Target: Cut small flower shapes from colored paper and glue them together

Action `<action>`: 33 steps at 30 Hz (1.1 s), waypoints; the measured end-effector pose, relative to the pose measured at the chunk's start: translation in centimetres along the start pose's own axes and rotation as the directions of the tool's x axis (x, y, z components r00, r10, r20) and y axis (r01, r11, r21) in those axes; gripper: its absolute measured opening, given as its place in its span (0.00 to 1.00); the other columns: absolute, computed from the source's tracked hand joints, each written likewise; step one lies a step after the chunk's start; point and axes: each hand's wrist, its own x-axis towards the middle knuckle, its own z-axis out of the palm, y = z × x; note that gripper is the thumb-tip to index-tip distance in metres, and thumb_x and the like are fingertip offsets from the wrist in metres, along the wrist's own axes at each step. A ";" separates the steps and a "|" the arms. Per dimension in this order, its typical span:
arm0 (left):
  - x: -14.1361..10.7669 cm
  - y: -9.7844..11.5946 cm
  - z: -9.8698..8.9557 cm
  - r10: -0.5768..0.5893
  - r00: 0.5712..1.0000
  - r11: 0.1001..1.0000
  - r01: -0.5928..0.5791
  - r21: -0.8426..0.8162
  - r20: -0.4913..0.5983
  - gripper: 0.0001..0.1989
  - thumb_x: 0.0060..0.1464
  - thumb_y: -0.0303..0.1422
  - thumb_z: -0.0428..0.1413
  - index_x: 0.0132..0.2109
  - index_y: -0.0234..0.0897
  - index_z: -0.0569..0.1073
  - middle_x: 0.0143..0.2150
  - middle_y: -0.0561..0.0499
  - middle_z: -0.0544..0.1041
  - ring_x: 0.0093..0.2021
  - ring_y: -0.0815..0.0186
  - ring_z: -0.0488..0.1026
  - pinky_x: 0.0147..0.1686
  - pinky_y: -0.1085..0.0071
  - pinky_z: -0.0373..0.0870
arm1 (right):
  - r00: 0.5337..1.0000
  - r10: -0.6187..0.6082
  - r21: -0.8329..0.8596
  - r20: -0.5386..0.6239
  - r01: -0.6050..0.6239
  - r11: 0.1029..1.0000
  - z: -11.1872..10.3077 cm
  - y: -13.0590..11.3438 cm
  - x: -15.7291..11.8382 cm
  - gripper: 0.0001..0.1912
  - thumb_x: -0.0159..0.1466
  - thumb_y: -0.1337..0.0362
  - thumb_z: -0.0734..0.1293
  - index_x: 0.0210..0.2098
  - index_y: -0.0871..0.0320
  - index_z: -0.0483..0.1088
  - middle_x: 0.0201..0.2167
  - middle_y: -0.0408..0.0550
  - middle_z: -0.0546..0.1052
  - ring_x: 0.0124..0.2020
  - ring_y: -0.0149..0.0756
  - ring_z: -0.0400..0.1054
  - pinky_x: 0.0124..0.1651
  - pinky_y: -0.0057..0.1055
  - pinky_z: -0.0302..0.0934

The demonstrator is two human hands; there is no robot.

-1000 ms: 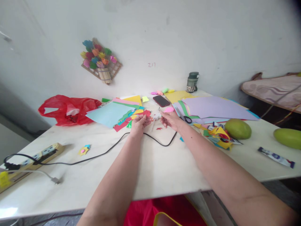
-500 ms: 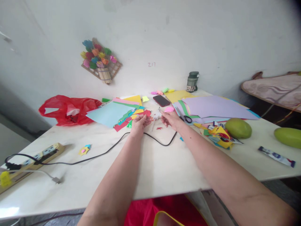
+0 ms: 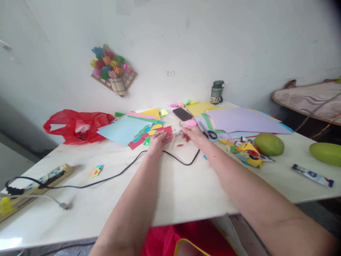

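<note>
Both hands meet above the far middle of the white table (image 3: 186, 188). Between their fingertips is a small whitish piece (image 3: 177, 131), too blurred to name. My left hand (image 3: 160, 139) has its fingers curled against the left side of it, near red paper (image 3: 167, 130). From the right, my right hand (image 3: 192, 135) pinches at the piece with thumb and fingers. A small red cutout (image 3: 180, 145) lies on the table just below them. A black cord (image 3: 183, 164) curves in front of the hands.
Scissors (image 3: 211, 134) and purple paper (image 3: 237, 119) lie right of the hands, a phone (image 3: 182, 114) behind. Blue paper (image 3: 121, 129) and a red bag (image 3: 80, 124) are left. Paper scraps (image 3: 249, 153), a green fruit (image 3: 269, 144) and a power strip (image 3: 53, 176) sit farther out.
My right hand has shifted slightly, its fingertips closer around the whitish piece. My left hand stays nearly in place. The view has moved a little.
</note>
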 end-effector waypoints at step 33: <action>0.7 -1.1 -0.6 0.031 0.995 0.996 -0.039 0.085 0.098 0.18 0.40 0.38 0.67 0.34 0.34 0.68 0.32 0.47 0.80 0.34 0.62 0.79 0.37 0.69 0.73 | 0.990 -0.128 -0.165 -0.052 0.118 0.979 0.2 0.5 0.3 0.11 0.52 0.62 0.74 0.23 0.60 0.68 0.16 0.39 0.70 0.14 0.23 0.60 0.15 0.20 0.53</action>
